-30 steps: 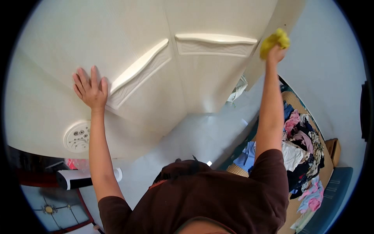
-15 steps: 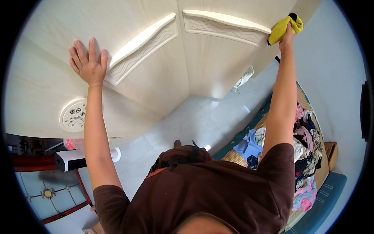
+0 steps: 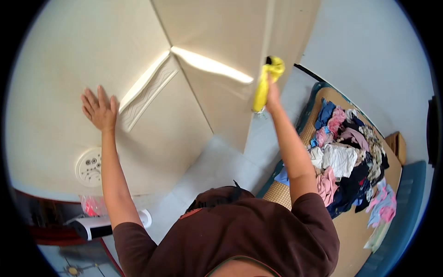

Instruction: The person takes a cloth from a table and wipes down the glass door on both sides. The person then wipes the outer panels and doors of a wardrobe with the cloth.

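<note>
My left hand [image 3: 100, 111] lies flat with spread fingers on a pale wooden door panel [image 3: 60, 60], left of a carved handle strip [image 3: 146, 85]. In my right hand [image 3: 273, 94] is a yellow cloth [image 3: 263, 85] with a black patch, pressed at the outer edge of the second door panel [image 3: 217, 27]. That panel is angled away from its frame side, and a white curved strip [image 3: 212, 65] runs across it. Below my left hand, a round patterned plate [image 3: 90, 167] is partly hidden by my forearm.
A bed [image 3: 341, 240] at the right holds a heap of clothes [image 3: 340, 159], with a blue headboard [image 3: 410, 203] and a small wooden box [image 3: 396, 147] beside it. Tiled floor [image 3: 207, 161] lies below. At lower left are a white and black appliance [image 3: 99, 226] and a pink bag [image 3: 92, 205].
The right door panel has swung to a steeper angle. My right hand with the yellow cloth has moved left and down in view. My left hand stays flat on the left panel.
</note>
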A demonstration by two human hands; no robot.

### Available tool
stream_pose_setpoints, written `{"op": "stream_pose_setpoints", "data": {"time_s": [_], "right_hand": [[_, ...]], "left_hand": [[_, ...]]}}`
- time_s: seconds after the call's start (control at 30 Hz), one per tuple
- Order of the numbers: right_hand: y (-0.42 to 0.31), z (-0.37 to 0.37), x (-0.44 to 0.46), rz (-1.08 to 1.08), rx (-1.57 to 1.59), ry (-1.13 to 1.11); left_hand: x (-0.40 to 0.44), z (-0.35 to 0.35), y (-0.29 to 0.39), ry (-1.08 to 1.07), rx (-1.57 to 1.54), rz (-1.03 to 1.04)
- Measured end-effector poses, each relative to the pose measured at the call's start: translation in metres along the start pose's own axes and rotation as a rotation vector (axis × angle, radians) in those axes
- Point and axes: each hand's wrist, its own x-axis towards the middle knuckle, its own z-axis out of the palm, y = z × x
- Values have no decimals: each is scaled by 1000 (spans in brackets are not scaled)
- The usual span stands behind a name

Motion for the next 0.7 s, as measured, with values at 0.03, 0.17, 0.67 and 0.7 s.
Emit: {"op": "stream_pose_setpoints", "data": {"time_s": [0.03,0.17,0.67,0.7], "right_hand": [[15,4,-8,34,-70,-52],[22,43,-66,101,181,-91],[-35,49,-67,-54,223,-175],[-45,60,-71,-90,213,-203]], "left_hand": [[0,-2,1,-2,-11,3],[2,-12,2,-25,-75,14],[6,-34,15,-251,-38,-12],[6,-35,15,-266,-31,-10]]}}
